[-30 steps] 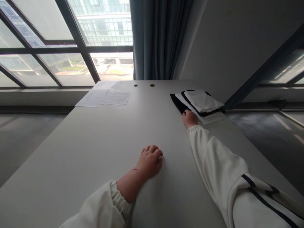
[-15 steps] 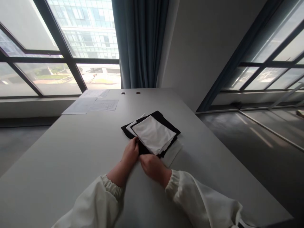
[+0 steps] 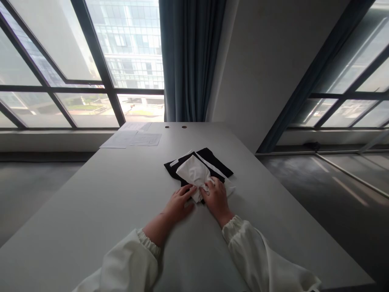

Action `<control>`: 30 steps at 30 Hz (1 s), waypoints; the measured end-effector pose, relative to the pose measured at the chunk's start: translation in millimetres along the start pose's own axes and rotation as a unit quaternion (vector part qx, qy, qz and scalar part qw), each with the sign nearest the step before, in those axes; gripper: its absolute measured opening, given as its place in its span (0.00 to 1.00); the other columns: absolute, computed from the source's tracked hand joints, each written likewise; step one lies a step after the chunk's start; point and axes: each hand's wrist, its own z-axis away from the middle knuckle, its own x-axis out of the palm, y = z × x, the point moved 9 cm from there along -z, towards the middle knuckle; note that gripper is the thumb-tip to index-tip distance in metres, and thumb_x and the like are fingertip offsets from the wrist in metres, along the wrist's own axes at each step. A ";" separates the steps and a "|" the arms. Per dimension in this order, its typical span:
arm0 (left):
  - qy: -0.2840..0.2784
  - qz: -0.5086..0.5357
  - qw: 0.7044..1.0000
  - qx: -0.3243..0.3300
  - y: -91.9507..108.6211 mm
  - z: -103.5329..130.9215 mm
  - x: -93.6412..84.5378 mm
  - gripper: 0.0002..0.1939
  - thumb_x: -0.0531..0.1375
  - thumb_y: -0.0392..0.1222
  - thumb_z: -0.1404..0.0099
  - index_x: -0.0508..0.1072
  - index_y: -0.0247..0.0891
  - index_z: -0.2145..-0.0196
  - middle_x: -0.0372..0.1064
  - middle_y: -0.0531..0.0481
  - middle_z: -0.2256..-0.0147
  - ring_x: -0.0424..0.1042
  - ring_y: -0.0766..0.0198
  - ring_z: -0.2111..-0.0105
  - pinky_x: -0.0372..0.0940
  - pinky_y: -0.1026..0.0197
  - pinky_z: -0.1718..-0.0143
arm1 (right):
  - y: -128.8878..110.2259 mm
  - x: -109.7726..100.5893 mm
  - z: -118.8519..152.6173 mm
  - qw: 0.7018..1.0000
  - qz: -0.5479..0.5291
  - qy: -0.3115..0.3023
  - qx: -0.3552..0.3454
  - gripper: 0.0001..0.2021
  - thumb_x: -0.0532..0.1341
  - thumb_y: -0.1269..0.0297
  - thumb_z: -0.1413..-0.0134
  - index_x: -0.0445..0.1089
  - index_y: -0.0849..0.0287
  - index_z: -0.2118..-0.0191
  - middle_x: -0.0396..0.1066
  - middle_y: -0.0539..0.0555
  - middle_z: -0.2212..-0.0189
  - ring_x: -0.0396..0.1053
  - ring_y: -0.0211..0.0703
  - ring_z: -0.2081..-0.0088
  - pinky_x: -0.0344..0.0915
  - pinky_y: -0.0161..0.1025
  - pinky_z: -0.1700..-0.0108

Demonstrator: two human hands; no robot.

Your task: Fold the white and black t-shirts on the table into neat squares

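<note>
A stack of black and white cloth pieces lies near the middle of the table, with a white cloth (image 3: 192, 169) on top, now wrinkled and bunched toward its near edge. My right hand (image 3: 216, 198) grips that near part with its fingers curled into the fabric. At the cloth's near left edge, my left hand (image 3: 179, 203) rests with fingers stretched out and thumb apart, its fingertips touching the cloth. Black cloth (image 3: 217, 161) sticks out beneath at the back right and at the left. How the lower layers lie under my hands is hidden.
The stack rests on a long white table (image 3: 121, 194). Printed paper sheets (image 3: 146, 139) lie at its far left, beside two round holes (image 3: 184, 127) near the far edge. A blue curtain (image 3: 191, 61) and windows stand beyond.
My right hand has moved up and right onto the white top cloth, which has gone from flat to bunched. My left hand has shifted right, its fingers opening. The view has tilted slightly.
</note>
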 end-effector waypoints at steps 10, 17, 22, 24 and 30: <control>0.103 0.290 0.949 -0.073 -8.8 21.4 -40.9 0.32 0.69 0.41 0.40 0.72 0.44 0.38 0.72 0.41 0.45 0.76 0.52 0.50 0.73 0.51 0.48 | -68.1 -3.9 49.9 0.964 -0.263 -0.033 -0.030 0.10 0.61 0.52 0.34 0.64 0.50 0.60 0.72 0.54 0.65 0.69 0.50 0.65 0.65 0.44 0.61; 0.308 0.359 0.850 -0.230 -57.5 61.4 -75.9 0.28 0.69 0.51 0.41 0.65 0.45 0.46 0.73 0.52 0.59 0.73 0.65 0.67 0.71 0.62 0.65 | -97.4 26.1 62.6 0.898 -0.356 -0.238 -0.098 0.09 0.60 0.58 0.35 0.62 0.51 0.66 0.67 0.47 0.75 0.64 0.42 0.74 0.56 0.38 0.68; 0.345 0.224 0.866 -0.283 -81.0 70.6 -94.5 0.20 0.66 0.47 0.42 0.65 0.44 0.54 0.71 0.51 0.56 0.72 0.65 0.66 0.69 0.63 0.66 | -102.8 36.8 69.2 0.817 -0.453 -0.351 -0.060 0.13 0.60 0.55 0.36 0.60 0.53 0.70 0.61 0.45 0.76 0.59 0.39 0.74 0.55 0.36 0.70; 0.319 0.137 0.893 -0.286 -85.1 69.9 -108.9 0.16 0.65 0.45 0.42 0.67 0.44 0.57 0.72 0.52 0.61 0.72 0.63 0.67 0.68 0.62 0.65 | -91.8 40.9 67.8 0.765 -0.529 -0.368 0.003 0.16 0.61 0.49 0.37 0.59 0.53 0.70 0.59 0.45 0.77 0.58 0.38 0.76 0.55 0.36 0.72; 0.285 -0.153 0.911 -0.256 -91.2 72.8 -167.0 0.09 0.59 0.36 0.37 0.71 0.43 0.58 0.74 0.46 0.58 0.75 0.53 0.58 0.67 0.55 0.56 | -30.4 33.8 44.8 0.779 -0.588 -0.148 0.163 0.17 0.60 0.50 0.41 0.56 0.52 0.73 0.52 0.44 0.77 0.51 0.39 0.75 0.52 0.36 0.73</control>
